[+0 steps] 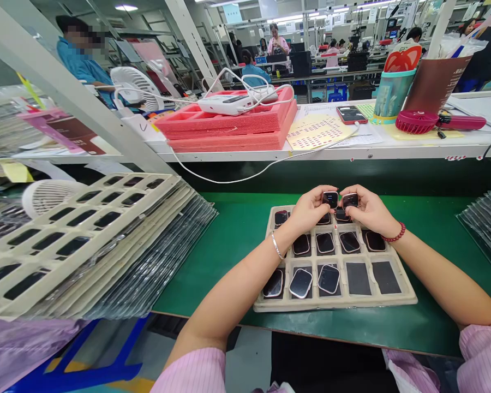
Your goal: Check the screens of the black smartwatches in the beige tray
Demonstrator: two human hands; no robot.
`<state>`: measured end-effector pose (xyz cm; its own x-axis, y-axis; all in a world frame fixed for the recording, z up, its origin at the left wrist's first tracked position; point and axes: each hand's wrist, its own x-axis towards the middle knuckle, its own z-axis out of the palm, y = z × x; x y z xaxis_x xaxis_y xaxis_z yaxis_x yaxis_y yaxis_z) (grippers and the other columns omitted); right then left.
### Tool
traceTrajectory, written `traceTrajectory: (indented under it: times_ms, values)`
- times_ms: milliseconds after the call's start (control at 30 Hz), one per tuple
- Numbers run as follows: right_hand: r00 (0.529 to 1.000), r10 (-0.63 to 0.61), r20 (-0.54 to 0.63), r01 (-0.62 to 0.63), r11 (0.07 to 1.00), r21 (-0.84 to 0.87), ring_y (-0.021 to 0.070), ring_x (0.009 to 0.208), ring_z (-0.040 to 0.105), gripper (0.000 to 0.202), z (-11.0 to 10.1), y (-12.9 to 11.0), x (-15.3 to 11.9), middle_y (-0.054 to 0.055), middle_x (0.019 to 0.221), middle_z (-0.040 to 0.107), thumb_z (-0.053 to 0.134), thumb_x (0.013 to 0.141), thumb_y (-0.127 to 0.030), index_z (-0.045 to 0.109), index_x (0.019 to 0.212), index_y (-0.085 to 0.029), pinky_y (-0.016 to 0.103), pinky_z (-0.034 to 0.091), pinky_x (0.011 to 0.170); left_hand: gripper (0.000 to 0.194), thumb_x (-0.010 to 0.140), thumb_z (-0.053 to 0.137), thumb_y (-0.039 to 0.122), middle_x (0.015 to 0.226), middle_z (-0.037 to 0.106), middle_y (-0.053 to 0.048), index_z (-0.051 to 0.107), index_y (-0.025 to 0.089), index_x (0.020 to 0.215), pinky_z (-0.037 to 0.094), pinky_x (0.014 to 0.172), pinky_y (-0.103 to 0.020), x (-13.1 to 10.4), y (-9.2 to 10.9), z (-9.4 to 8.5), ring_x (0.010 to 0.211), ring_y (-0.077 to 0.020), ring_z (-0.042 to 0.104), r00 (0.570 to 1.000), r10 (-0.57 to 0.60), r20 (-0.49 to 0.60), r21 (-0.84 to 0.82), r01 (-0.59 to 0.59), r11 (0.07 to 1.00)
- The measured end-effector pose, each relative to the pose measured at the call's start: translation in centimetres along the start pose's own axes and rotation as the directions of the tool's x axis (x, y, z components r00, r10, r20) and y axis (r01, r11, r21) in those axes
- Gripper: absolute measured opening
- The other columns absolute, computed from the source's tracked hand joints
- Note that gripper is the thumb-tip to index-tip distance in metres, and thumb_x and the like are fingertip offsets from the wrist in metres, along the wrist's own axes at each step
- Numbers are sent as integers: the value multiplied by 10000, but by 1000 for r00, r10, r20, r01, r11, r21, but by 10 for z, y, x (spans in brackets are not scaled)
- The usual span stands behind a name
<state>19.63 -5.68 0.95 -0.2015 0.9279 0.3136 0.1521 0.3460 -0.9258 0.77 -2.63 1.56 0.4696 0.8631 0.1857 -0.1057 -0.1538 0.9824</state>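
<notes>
My left hand (312, 209) pinches a small watch-like device with a dark screen (330, 198) above the back row of a cream tray (335, 303). Close beside it, my right hand (367, 210) grips a second dark-screened device (349, 200). Both are raised over the tray's back edge. Below my wrists, the middle row holds several devices, such as one with a pale rim (324, 243). Three devices lie in the front row, one of them tilted (300, 283); the two front compartments at the right show only dark padding (358, 278).
Stacked trays (85, 218) lean at the left on the green table (229, 240); more clear trays (489, 224) are at the right edge. A shelf above holds red foam (229, 128), a phone (351, 114), a teal cup (394, 93) and a pink fan (417, 121).
</notes>
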Motion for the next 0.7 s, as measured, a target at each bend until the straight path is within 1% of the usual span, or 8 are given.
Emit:
traceTrajectory:
  times_ms: [167, 333, 467, 633, 700]
  values:
    - [1000, 19, 5, -19, 1000, -1, 168, 705, 646, 315, 0, 0, 0, 32, 928, 684, 598, 720, -130, 590, 1024, -213, 290, 535, 592, 426, 668, 547, 71, 982, 679, -48, 613, 159, 1079, 565, 788, -303, 0, 0, -1, 865, -166, 679, 1000, 6, 3, 5, -6, 1000]
    - [1000, -4, 0, 4, 1000, -27, 170, 694, 641, 245, 0, 3, -1, 32, 889, 691, 599, 762, -148, 598, 998, -215, 303, 541, 611, 413, 674, 558, 73, 976, 679, -45, 620, 160, 1074, 566, 771, -293, 0, 0, -1, 832, -158, 681, 1000, 14, 4, 15, -14, 1000]
    - [1000, -8, -2, 8, 1000, -8, 174, 721, 663, 295, 0, 2, -1, 33, 924, 694, 616, 737, -131, 603, 1019, -215, 303, 555, 628, 394, 687, 570, 82, 967, 685, -52, 621, 156, 1071, 564, 762, -291, -1, 2, 0, 842, -168, 684, 1000, 4, 0, 20, -4, 1000]
    - [998, 55, -21, -54, 998, 26, 143, 621, 655, 213, 0, 1, -1, 39, 891, 711, 592, 813, -216, 629, 1022, -203, 288, 562, 576, 250, 770, 621, 201, 923, 683, -59, 652, 145, 1012, 556, 693, -272, -2, 6, 0, 770, -159, 671, 998, 18, -56, 40, -15, 999]
    - [998, 53, -20, -53, 998, 26, 145, 625, 662, 221, 0, 1, -1, 43, 899, 719, 598, 810, -218, 633, 1027, -200, 291, 567, 583, 240, 774, 638, 223, 918, 683, -58, 659, 145, 999, 552, 679, -264, -3, 7, 1, 749, -153, 665, 997, 26, -76, 37, -24, 999]
